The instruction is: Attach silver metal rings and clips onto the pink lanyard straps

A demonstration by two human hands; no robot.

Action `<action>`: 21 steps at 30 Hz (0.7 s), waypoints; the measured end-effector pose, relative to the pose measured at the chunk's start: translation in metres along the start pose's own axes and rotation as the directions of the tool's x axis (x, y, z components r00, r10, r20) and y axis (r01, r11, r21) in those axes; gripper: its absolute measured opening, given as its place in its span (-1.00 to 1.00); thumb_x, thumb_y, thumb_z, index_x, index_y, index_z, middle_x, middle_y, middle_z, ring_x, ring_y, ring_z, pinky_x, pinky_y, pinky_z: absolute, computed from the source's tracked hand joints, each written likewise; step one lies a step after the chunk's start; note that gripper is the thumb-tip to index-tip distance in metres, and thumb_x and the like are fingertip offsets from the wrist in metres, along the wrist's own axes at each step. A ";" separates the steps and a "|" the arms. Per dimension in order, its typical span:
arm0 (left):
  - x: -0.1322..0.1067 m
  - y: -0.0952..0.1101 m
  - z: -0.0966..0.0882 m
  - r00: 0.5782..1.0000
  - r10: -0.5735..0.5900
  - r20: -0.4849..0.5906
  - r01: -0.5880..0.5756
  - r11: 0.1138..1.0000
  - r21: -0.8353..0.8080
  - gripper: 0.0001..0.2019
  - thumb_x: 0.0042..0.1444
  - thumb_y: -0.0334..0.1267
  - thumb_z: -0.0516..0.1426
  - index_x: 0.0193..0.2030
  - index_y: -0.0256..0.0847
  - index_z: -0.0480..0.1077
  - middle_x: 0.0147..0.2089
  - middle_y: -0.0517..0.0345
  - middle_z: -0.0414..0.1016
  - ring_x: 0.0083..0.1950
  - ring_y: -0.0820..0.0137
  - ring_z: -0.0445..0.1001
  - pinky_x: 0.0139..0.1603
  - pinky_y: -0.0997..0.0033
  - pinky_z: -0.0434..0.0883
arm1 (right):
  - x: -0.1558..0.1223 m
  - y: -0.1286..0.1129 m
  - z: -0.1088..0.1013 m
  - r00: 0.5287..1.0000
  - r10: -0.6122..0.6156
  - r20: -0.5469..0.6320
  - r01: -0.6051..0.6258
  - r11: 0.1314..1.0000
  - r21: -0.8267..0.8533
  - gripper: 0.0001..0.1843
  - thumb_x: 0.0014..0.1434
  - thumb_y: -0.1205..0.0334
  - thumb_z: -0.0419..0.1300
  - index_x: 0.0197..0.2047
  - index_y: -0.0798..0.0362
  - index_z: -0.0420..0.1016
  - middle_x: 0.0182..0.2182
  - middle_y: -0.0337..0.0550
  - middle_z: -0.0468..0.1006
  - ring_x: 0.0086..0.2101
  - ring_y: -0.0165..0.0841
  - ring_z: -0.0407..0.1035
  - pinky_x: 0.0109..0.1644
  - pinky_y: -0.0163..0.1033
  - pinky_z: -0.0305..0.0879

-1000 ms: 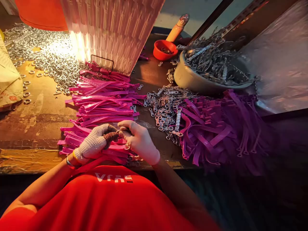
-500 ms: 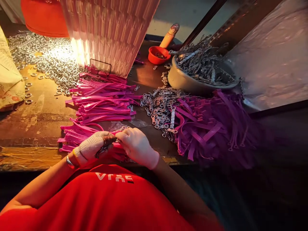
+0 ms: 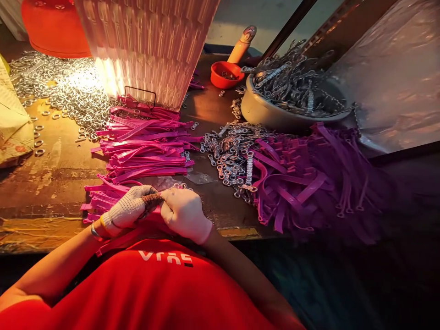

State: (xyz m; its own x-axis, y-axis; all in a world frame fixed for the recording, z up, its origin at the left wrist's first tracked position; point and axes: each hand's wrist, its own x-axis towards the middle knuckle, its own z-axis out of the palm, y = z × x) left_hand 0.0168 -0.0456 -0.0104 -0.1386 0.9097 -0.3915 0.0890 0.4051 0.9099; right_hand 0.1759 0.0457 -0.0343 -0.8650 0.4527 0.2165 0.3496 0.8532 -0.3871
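Observation:
Close to the table's front edge, my gloved left hand [image 3: 128,207] and my gloved right hand [image 3: 185,214] meet, fingers closed in a pinch. The left glove's thumb and finger are stained brown. A pink strap [image 3: 118,239] runs out below my left hand, which appears to grip it. What my right fingers pinch is hidden between the hands. More pink straps [image 3: 110,195] lie in a bundle under and left of my left hand. Beyond my hands are further rows of pink straps [image 3: 147,158]. Several small metal links [image 3: 178,185] show just behind my right hand.
Silver rings [image 3: 82,94] are heaped at the back left under a red lamp [image 3: 55,30]. A ridged clear sheet [image 3: 147,50] stands behind the straps. On the right are metal links [image 3: 233,156], purple straps [image 3: 302,178], a basin [image 3: 282,117] of metal chains and a red bowl [image 3: 225,82].
Both hands have shifted slightly left and toward my body, still together. A pink strap now shows below my left hand. The whole view has tilted a little.

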 end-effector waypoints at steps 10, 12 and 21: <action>0.025 0.004 -0.021 0.999 -0.034 -0.021 0.031 0.990 -0.137 -0.57 0.20 0.10 0.19 -0.44 -0.25 0.31 -0.59 0.27 0.24 -0.62 0.58 0.11 -0.63 0.55 0.06 | 0.036 0.009 -0.005 0.998 -0.045 0.052 0.047 0.997 -0.054 -0.76 0.27 0.37 0.01 -0.26 0.07 0.50 -0.38 -0.07 0.52 -0.30 -0.25 0.35 -0.20 -0.18 0.09; 0.030 0.002 -0.021 0.996 -0.092 -0.006 0.089 0.976 -0.199 -0.60 0.17 0.06 0.20 -0.45 -0.24 0.31 -0.61 0.28 0.23 -0.64 0.58 0.09 -0.65 0.54 0.04 | 0.039 0.010 -0.007 0.992 0.001 0.130 0.002 1.000 -0.028 -0.78 0.32 0.26 0.04 -0.27 0.08 0.50 -0.37 -0.07 0.55 -0.32 -0.26 0.38 -0.23 -0.21 0.10; 0.077 0.027 -0.050 0.998 0.009 -0.068 -0.006 0.999 0.043 -0.64 0.17 0.06 0.17 -0.39 -0.24 0.47 -0.60 0.21 0.29 -0.62 0.51 0.15 -0.61 0.47 0.09 | 0.040 0.034 0.000 0.942 0.315 0.116 -0.328 0.793 0.514 -0.69 0.41 0.02 0.01 -0.16 -0.01 0.50 -0.39 -0.21 0.57 -0.37 -0.31 0.42 -0.27 -0.28 0.22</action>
State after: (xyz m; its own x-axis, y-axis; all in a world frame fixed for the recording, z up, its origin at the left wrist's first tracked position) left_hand -0.0408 0.0309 -0.0094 -0.2049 0.9051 -0.3726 0.1323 0.4028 0.9057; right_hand 0.1532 0.0930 -0.0391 -0.7464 0.6651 -0.0215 0.3759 0.3947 -0.8384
